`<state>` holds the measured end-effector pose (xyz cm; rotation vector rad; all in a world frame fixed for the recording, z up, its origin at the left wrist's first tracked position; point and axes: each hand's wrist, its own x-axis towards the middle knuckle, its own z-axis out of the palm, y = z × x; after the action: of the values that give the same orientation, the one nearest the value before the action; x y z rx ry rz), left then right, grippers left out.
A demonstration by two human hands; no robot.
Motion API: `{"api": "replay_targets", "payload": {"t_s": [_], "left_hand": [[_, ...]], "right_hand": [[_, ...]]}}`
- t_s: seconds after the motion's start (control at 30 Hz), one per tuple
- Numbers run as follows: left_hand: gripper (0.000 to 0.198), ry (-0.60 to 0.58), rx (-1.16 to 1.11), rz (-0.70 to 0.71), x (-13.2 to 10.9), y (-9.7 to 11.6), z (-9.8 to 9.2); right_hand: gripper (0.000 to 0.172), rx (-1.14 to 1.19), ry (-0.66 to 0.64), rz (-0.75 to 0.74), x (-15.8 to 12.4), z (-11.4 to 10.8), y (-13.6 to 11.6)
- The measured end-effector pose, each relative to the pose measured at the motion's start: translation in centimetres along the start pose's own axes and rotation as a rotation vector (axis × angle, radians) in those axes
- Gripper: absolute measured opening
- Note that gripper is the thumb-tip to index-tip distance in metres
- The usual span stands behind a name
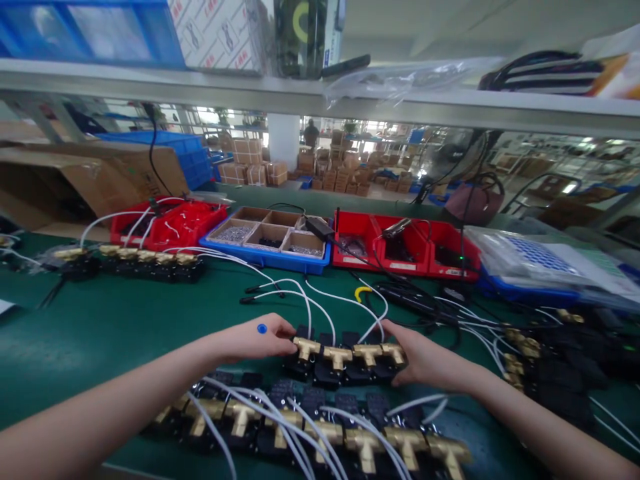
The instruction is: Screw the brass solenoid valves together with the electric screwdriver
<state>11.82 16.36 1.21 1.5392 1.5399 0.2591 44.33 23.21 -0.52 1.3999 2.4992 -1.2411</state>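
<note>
In the middle of the bench stands a short row of several brass tee fittings [338, 359] on black housings, with white cables rising from behind them. My left hand [267, 339] is closed on the left end of this row, thumb and fingers against the outermost unit. On the opposite end, my right hand [423, 357] wraps round the last unit, its fingers partly hidden behind it. Nearer to me lies a longer row of the same brass tee units [365, 443], white cables draped across it. The two rows lie apart, and my forearms flank them.
Along the back stand red bins [405, 257], a blue divided tray [267, 257] of small parts and another red bin [187, 223]. More brass units lie left [145, 260] and right [523, 347]. Black cables [415, 300] tangle behind my right hand. A shelf [300, 90] crosses overhead.
</note>
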Motion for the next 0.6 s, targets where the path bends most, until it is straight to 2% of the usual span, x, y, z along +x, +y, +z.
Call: {"api": "replay_targets", "payload": {"t_s": [0.07,0.17,0.33,0.6], "left_hand": [[0.039,-0.035,0.072,0.002,0.3,0.3,0.6],[0.054,-0.012,0.164,0.0,0.8,0.6,1.4],[0.042,0.039,0.25,0.01,1.6,0.5,2.7],[0.042,0.135,0.238,0.045,3.2,-0.1,3.2]], "right_hand": [[0.092,-0.01,-0.013,0.025,-0.5,-0.3,0.1],[0.096,-0.015,-0.039,0.036,-0.9,-0.6,0.1],[0.09,-0.024,-0.053,0.02,-1.2,-0.5,-0.3],[0.09,-0.027,0.03,0.061,-1.0,-0.1,-0.1]]}}
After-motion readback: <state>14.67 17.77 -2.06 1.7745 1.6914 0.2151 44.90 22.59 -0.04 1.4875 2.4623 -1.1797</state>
